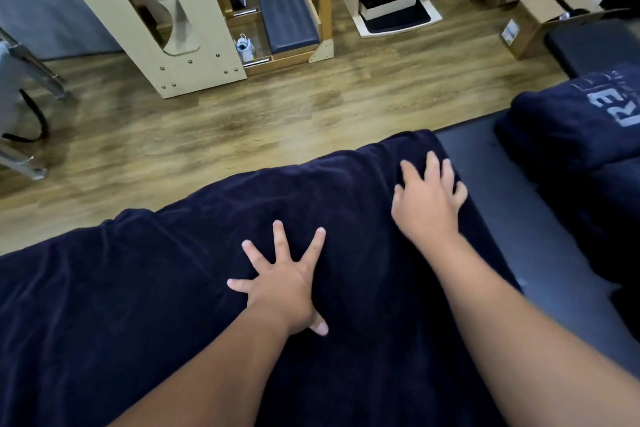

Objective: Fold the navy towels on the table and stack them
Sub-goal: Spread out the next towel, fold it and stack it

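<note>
The left hand lies flat, fingers splayed, pressing mid-towel; the right hand rests fingers spread near the far right edge — neither grips anything. The navy towel drapes over the padded table, near a towel stack. Best to sweep outward evenly — flattening wrinkles before folding.

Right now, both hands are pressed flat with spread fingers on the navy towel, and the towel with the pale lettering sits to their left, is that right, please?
Not quite: the head view shows the lettered towel to the right of the hands, not the left. The rest holds: the left hand and right hand press flat, fingers spread, on the navy towel.
</note>
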`<state>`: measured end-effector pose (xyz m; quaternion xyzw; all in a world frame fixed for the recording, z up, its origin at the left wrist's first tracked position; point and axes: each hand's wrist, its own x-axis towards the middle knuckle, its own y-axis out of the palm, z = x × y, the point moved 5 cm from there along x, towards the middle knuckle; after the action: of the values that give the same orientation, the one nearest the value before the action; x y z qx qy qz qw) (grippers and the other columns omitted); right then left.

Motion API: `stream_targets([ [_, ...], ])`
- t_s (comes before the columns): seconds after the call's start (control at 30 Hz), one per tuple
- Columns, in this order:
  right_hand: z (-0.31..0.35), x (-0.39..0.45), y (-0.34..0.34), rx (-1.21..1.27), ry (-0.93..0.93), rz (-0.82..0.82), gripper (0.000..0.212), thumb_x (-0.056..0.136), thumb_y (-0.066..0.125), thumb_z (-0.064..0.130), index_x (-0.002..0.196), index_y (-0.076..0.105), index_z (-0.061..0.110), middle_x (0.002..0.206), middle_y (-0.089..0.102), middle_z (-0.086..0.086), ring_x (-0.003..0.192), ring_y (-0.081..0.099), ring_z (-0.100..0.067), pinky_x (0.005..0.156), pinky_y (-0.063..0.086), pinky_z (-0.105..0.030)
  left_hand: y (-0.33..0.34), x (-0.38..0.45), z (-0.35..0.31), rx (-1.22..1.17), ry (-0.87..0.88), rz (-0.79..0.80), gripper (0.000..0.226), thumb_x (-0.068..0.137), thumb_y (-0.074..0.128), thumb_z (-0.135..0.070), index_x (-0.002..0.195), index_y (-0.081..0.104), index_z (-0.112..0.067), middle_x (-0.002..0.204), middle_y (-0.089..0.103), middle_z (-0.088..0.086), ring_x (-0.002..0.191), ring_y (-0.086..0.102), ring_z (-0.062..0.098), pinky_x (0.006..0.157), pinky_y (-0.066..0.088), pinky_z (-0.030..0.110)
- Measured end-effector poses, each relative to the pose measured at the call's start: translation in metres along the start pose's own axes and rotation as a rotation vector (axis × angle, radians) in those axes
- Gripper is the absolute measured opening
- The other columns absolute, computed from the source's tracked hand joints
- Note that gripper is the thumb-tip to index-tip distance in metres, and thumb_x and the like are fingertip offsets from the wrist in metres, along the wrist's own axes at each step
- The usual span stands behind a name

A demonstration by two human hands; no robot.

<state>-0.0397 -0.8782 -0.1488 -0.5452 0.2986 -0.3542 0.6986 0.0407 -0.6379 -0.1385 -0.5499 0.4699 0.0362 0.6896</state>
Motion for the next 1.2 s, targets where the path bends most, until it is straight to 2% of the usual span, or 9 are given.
stream_targets([
  [0.3, -0.089, -0.213, -0.007, 0.006, 0.140, 0.029, 0.050, 0.102, 0.050, 0.040, 0.151, 0.044, 0.032, 0.163, 0.032, -0.005, 0.154, 0.020, -0.026, 0.118, 0.023, -0.056, 0.001, -0.024, -0.007, -0.020, -0.001, -0.061, 0.136, 0.070, 0.091, -0.041, 0.146, -0.019, -0.063, 0.159, -0.039, 0.001, 0.147, -0.023, 0.050, 0.103, 0.017, 0.085],
  [0.4, -0.125, -0.277, -0.018, -0.022, 0.288, -0.022, 0.050, 0.096, 0.063, 0.032, 0.145, 0.053, 0.024, 0.156, 0.041, -0.011, 0.146, 0.034, -0.030, 0.111, 0.034, -0.057, 0.023, -0.070, -0.041, 0.306, 0.280, -0.327, 0.086, 0.089, 0.068, -0.025, 0.157, 0.015, -0.035, 0.165, -0.001, 0.012, 0.150, 0.006, 0.041, 0.109, 0.027, 0.072],
  [0.47, -0.154, -0.311, -0.026, -0.014, 0.490, -0.070, 0.053, 0.090, 0.070, 0.028, 0.140, 0.056, 0.016, 0.144, 0.048, -0.016, 0.132, 0.044, -0.036, 0.102, 0.040, -0.058, 0.066, -0.107, -0.064, 0.378, 0.468, -0.334, 0.073, 0.093, 0.058, -0.023, 0.157, 0.023, -0.024, 0.165, 0.008, 0.011, 0.150, 0.014, 0.035, 0.112, 0.028, 0.065],
  [0.53, -0.181, -0.340, -0.033, 0.007, 0.677, -0.113, 0.050, 0.086, 0.074, 0.024, 0.131, 0.059, 0.008, 0.127, 0.056, -0.020, 0.116, 0.048, -0.043, 0.093, 0.042, -0.057, 0.104, -0.131, -0.075, 0.350, 0.495, -0.194, 0.082, 0.096, 0.051, -0.036, 0.162, 0.006, -0.018, 0.168, -0.011, 0.012, 0.154, -0.006, 0.038, 0.117, 0.018, 0.069],
  [0.63, -0.200, -0.359, -0.036, -0.005, 0.686, -0.063, 0.030, 0.091, 0.067, 0.024, 0.117, 0.065, 0.009, 0.106, 0.061, -0.017, 0.104, 0.051, -0.041, 0.085, 0.041, -0.050, 0.132, -0.140, -0.079, 0.362, 0.484, -0.075, 0.104, 0.088, 0.051, -0.060, 0.157, -0.021, -0.030, 0.160, -0.037, 0.010, 0.146, -0.032, 0.044, 0.113, 0.003, 0.076],
  [0.73, -0.221, -0.360, -0.049, -0.005, 0.627, -0.067, 0.013, 0.095, 0.060, 0.021, 0.103, 0.066, 0.012, 0.099, 0.060, -0.012, 0.101, 0.055, -0.037, 0.079, 0.036, -0.044, 0.130, -0.139, -0.079, 0.379, 0.485, -0.070, 0.111, 0.081, 0.057, -0.071, 0.153, -0.023, -0.047, 0.158, -0.042, 0.008, 0.146, -0.033, 0.044, 0.111, 0.005, 0.079],
  [0.87, -0.262, -0.360, -0.079, 0.001, 0.819, -0.087, 0.019, 0.090, 0.056, 0.012, 0.108, 0.062, 0.017, 0.114, 0.055, -0.014, 0.108, 0.048, -0.038, 0.089, 0.039, -0.046, 0.132, -0.149, -0.075, 0.331, 0.385, -0.052, 0.122, 0.063, 0.065, -0.087, 0.134, -0.033, -0.070, 0.149, -0.054, 0.006, 0.143, -0.035, 0.050, 0.103, 0.009, 0.084],
  [1.03, -0.191, -0.354, -0.070, -0.072, 0.332, -0.050, 0.038, 0.082, 0.066, 0.026, 0.120, 0.063, 0.022, 0.122, 0.054, -0.006, 0.108, 0.051, -0.037, 0.087, 0.047, -0.048, 0.146, -0.152, -0.060, 0.209, 0.278, -0.076, 0.127, 0.062, 0.064, -0.090, 0.133, -0.039, -0.066, 0.148, -0.055, 0.007, 0.141, -0.038, 0.050, 0.102, 0.014, 0.086],
  [1.2, -0.070, -0.370, -0.025, -0.087, -0.012, 0.214, 0.067, 0.083, 0.066, 0.043, 0.142, 0.052, 0.016, 0.153, 0.041, -0.017, 0.140, 0.040, -0.042, 0.105, 0.040, -0.063, 0.157, -0.160, -0.041, 0.235, 0.401, -0.135, 0.109, 0.074, 0.043, -0.092, 0.146, -0.029, -0.056, 0.154, -0.049, 0.001, 0.143, -0.040, 0.040, 0.107, 0.003, 0.083],
])
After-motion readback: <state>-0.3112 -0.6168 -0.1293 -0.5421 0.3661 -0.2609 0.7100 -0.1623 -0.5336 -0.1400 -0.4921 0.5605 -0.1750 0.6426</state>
